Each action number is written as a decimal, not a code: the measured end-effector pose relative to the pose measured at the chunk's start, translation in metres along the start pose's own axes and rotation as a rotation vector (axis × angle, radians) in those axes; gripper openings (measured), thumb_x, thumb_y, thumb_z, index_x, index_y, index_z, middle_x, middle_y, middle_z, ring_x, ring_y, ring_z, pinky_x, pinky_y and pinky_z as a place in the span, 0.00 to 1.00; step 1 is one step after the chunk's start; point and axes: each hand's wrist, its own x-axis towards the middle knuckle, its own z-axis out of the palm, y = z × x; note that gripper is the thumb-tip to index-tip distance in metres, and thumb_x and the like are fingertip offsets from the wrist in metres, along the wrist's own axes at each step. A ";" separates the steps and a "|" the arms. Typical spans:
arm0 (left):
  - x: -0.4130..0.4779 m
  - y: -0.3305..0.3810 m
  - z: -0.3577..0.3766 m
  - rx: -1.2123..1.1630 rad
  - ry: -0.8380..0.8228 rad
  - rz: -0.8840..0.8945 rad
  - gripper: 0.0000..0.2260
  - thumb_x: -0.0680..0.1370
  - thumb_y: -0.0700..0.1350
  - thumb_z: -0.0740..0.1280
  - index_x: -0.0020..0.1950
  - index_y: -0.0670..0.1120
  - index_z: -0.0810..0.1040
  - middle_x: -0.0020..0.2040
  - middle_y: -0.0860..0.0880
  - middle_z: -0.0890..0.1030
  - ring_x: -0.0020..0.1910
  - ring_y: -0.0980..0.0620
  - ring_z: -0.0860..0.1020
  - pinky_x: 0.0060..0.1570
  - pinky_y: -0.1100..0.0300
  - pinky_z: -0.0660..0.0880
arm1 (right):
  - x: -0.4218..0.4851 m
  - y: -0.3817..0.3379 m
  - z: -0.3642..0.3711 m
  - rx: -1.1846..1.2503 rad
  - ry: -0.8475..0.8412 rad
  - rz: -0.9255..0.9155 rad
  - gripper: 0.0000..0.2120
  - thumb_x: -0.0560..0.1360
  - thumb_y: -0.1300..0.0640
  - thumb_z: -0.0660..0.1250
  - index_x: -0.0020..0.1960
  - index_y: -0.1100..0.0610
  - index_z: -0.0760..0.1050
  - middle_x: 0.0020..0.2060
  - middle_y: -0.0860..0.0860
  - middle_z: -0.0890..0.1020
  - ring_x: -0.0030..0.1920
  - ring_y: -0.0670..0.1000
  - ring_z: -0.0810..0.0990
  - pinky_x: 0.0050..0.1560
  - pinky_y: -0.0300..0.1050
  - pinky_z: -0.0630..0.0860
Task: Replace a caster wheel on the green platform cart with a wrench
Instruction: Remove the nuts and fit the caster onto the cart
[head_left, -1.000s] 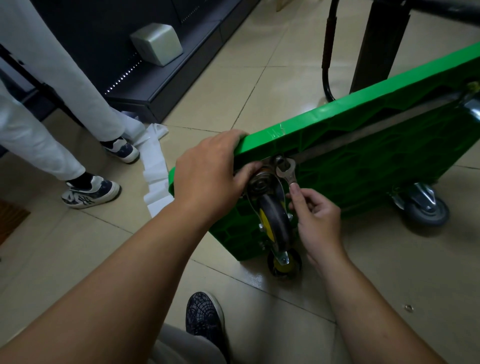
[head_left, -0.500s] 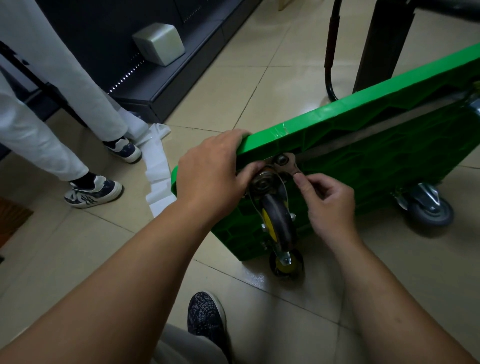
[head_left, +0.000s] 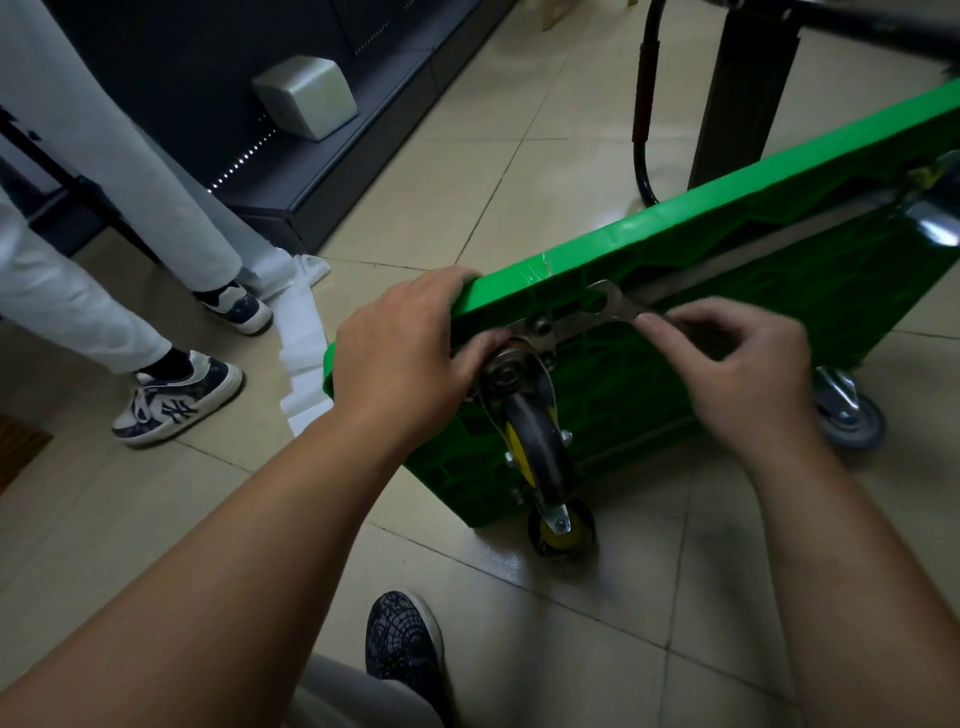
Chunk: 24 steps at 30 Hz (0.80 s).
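In the head view, the green platform cart (head_left: 727, 291) stands on edge on the floor (head_left: 675, 597), its caster wheel (head_left: 535, 431) facing the camera. Left of the wheel, the left hand (head_left: 400, 353) grips the cart's rim. To the wheel's right, the right hand (head_left: 743, 374) pinches the handle of the wrench (head_left: 597, 312), whose head sits on a bolt just above the wheel. The thin steel wrench looks stiff and slippery, so it is best held far out on the handle. The cart seems rigid but tippy and needs bracing.
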 end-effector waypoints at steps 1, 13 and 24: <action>0.000 0.000 0.000 -0.001 0.001 0.000 0.19 0.79 0.62 0.67 0.67 0.58 0.75 0.57 0.57 0.81 0.56 0.50 0.78 0.44 0.54 0.69 | -0.009 0.002 0.009 0.152 0.029 0.072 0.09 0.71 0.44 0.74 0.42 0.49 0.82 0.35 0.44 0.82 0.36 0.39 0.79 0.41 0.34 0.75; 0.000 0.001 -0.001 -0.004 0.023 0.004 0.18 0.79 0.62 0.67 0.66 0.57 0.76 0.57 0.56 0.82 0.56 0.49 0.78 0.42 0.55 0.65 | -0.056 -0.002 0.091 0.635 0.038 0.416 0.10 0.74 0.49 0.72 0.42 0.56 0.83 0.34 0.54 0.82 0.37 0.45 0.79 0.40 0.35 0.75; 0.000 0.000 0.001 -0.003 0.020 0.001 0.18 0.79 0.61 0.67 0.67 0.58 0.75 0.58 0.57 0.81 0.58 0.50 0.78 0.44 0.55 0.66 | -0.045 0.004 0.084 0.487 0.062 0.317 0.12 0.71 0.45 0.73 0.41 0.54 0.82 0.33 0.48 0.83 0.36 0.43 0.80 0.38 0.35 0.74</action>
